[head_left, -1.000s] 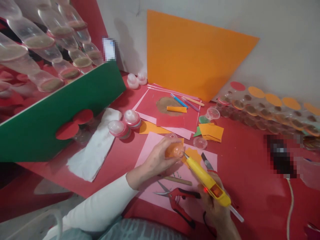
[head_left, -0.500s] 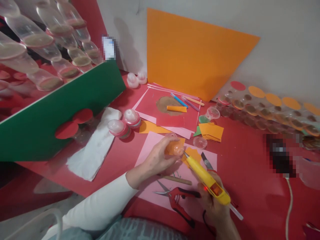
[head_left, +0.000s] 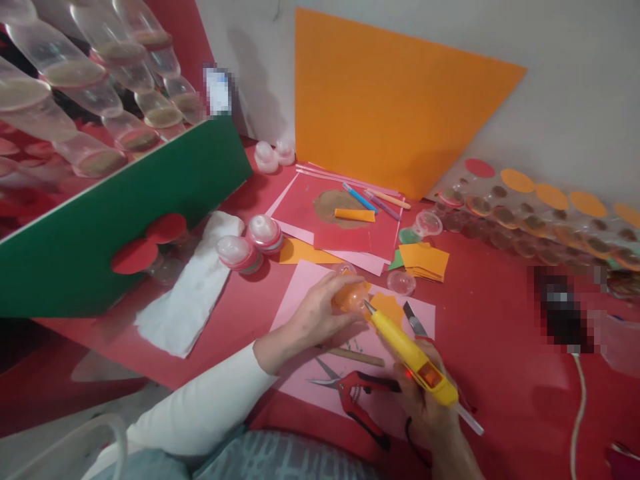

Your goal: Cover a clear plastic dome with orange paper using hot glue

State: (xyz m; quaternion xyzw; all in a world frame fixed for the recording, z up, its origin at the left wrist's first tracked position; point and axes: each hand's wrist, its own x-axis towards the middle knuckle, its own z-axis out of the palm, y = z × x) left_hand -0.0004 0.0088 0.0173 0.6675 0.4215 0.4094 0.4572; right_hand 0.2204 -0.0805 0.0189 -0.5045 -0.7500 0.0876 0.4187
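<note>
My left hand (head_left: 323, 310) holds a small clear plastic cup (head_left: 357, 294) with its fingers and thumb around the sides; an orange paper piece shows behind or under it. In my right hand (head_left: 425, 393) is a yellow hot glue gun (head_left: 407, 347), a clear glue stick poking from its back and its metal nozzle at the cup's rim. I cannot tell whether the nozzle touches it. Below the hands lie red-handled pruning shears (head_left: 350, 393) and a brown stick (head_left: 356, 357) on pink paper (head_left: 290, 313). A utility knife (head_left: 414, 319) rests beside the glue gun.
Left stands a green board (head_left: 75, 260) near clear plastic bottle pieces. A white cloth (head_left: 185, 313) and two pink-rimmed domes (head_left: 265, 232) lie closer in. Orange paper squares (head_left: 425, 260), a clear lid (head_left: 401, 283) and markers (head_left: 359, 197) sit beyond. A cord (head_left: 579, 407) runs at right.
The whole view has shifted slightly. My hands stay almost in place, the glue gun's nozzle still at the cup's rim.
</note>
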